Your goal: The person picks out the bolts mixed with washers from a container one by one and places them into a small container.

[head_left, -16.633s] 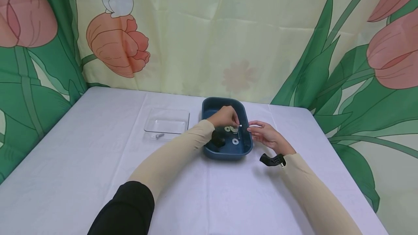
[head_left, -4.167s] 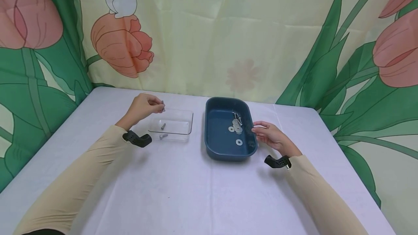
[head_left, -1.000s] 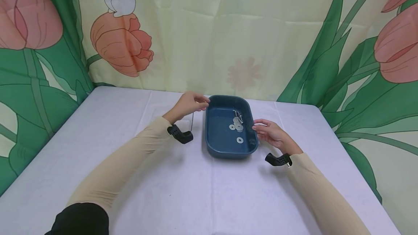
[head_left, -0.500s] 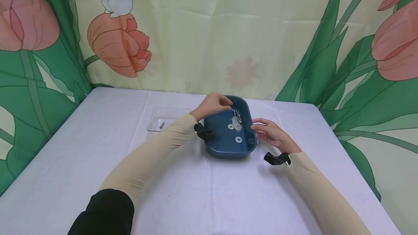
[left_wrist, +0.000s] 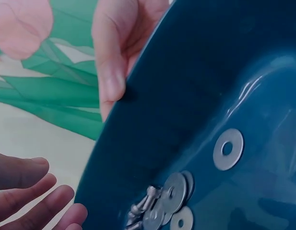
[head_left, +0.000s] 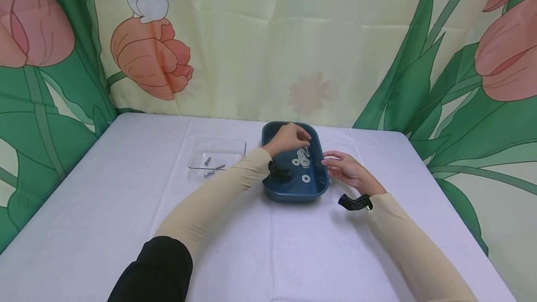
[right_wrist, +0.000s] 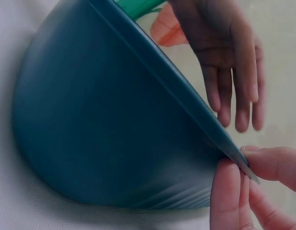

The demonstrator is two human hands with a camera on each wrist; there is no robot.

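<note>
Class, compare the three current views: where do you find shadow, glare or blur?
Head view: bright, even light, a soft shadow on the white cloth by the right sleeve; left wrist view: dimmer, glare streaking the inner corner of the blue bin, the backdrop soft; right wrist view: bin's outer wall dark, left hand shaded.

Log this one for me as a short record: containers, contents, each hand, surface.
Containers: blue bin, with a clear tray apart on its left
In bin: flat washers, mostly bunched, and bolts beside the bunch
In tray: more bolts, exact count unclear
Left hand: above the bin, holding nothing visible
Right hand: pinches bin's right rim
Surface: white cloth
</note>
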